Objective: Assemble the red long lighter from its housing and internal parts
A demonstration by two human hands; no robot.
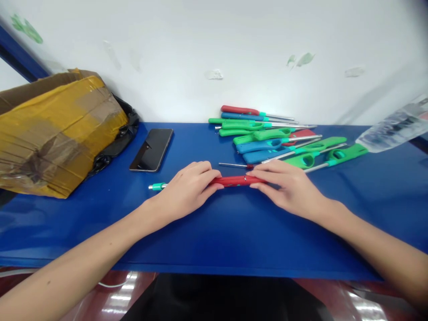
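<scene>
A red lighter [234,181] lies level above the blue table, held at both ends. My left hand [189,187] pinches its left part, and a metal tip with a teal collar [157,186] sticks out on that hand's far left side. The fingers of my right hand [289,185] are closed on the lighter's right end. Just behind, a thin screwdriver [234,165] with a dark red handle rests on the table, its handle partly hidden by my right hand. Several green, blue and red lighters [272,133] are piled beyond my right hand.
On the blue table [234,240], a black phone [152,150] lies left of centre. A cardboard box with yellow tape [60,133] and a black plastic bag [115,149] stand at the left. A clear plastic bag [394,125] is at the right, by the white wall [187,53].
</scene>
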